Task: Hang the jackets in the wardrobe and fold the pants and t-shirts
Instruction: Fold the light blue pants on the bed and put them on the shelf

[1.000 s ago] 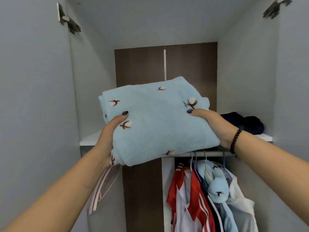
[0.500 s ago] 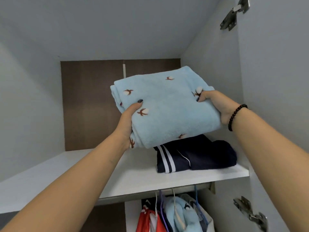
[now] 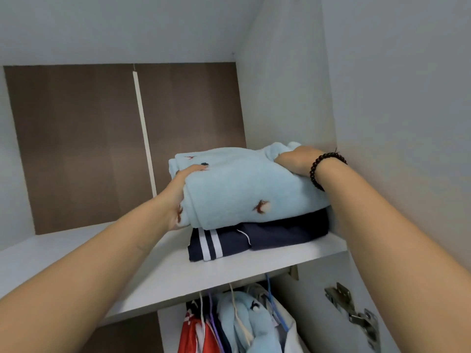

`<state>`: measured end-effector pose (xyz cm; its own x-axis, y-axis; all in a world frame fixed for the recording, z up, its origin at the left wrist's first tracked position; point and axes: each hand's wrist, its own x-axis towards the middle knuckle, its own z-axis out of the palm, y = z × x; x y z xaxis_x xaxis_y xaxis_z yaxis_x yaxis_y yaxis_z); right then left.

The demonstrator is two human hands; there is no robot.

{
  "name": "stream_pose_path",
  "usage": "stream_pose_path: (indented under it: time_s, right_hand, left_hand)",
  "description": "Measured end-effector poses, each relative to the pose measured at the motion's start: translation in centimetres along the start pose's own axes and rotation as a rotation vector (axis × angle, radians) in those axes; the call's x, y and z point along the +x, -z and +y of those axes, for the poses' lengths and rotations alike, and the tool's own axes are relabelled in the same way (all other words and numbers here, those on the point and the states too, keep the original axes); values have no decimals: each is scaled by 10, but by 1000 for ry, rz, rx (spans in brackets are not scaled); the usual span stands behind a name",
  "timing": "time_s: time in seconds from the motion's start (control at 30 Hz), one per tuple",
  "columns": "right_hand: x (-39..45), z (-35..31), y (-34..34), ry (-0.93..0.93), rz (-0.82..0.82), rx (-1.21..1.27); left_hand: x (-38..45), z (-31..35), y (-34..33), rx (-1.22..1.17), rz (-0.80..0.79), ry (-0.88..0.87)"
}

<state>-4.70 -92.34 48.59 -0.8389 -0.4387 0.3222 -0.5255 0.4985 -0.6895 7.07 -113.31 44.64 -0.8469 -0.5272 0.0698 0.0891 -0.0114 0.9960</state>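
Left hand: my left hand grips the near-left edge of the folded light-blue garment.
Right hand: my right hand, beaded bracelet at the wrist, grips its far-right corner.
Stack: I see the blue garment lying on a folded navy garment on the white shelf.
Below: jackets hang under the shelf.
Near right: a metal hinge.

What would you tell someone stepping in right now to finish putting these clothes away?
Left hand grips the folded light blue garment at its left edge; right hand grips its far right corner.
The garment lies on the folded navy garment on the upper shelf.
Jackets hang below.
Done: two folded pieces stacked.
Left: let go, withdraw, check for remaining clothes.
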Motion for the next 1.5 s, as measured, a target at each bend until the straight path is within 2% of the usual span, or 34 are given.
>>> stream_pose_path:
  time_s: [0.07, 0.13, 0.17, 0.23, 0.33, 0.43, 0.5, 0.6, 0.63, 0.7, 0.8, 0.9, 1.07, 1.13, 1.23, 1.37, 1.5]
  right_hand:
    - [0, -7, 0, 6, 54, -195]
    - [0, -19, -4, 16, 212, -333]
    - [1, -25, -5, 35, 291, -400]
    - [10, -38, -8, 129, 332, -525]
    - [28, -51, -12, 248, 189, -548]
    - [49, -42, -23, 237, -50, -567]
    - [60, -29, -31, 177, -169, -557]
    - [73, -6, -43, 107, -192, -456]
    - [75, 0, -48, 97, -188, -432]
    - [80, 10, -58, 85, -182, -425]
    - [90, 17, -67, 98, -206, -424]
    - [92, 15, -67, 98, -269, -399]
    - [78, 10, -63, 138, -276, -419]
    - [70, 6, -60, 157, -248, -462]
    - [59, -1, -48, 186, -178, -498]
    - [29, -14, -34, 273, -62, -370]
    - [-7, -25, -29, 317, -27, -324]
  left_hand:
    - [-2, -1, 0, 112, 1, 68]
    - [-4, 10, 5, 281, 37, 75]
    - [-4, 20, 6, 369, 63, 42]
    - [2, 41, 8, 498, 173, -63]
    - [12, 63, -12, 715, 267, -191]
    - [39, 66, -38, 1261, 325, -144]
    - [55, 58, -47, 1468, 287, -110]
    - [71, 42, -49, 1512, 27, -244]
    - [71, 36, -48, 1516, -31, -221]
    - [67, 25, -46, 1511, -102, -168]
    - [57, 14, -48, 1363, -151, -151]
    - [51, 13, -50, 1285, -142, -160]
    - [52, 13, -50, 1434, -122, -129]
    - [52, 13, -45, 1487, -77, -136]
    - [43, 19, -39, 1439, 79, -130]
    - [16, 27, -25, 1363, 124, -156]
    - [-13, 29, -13, 1409, 139, -195]
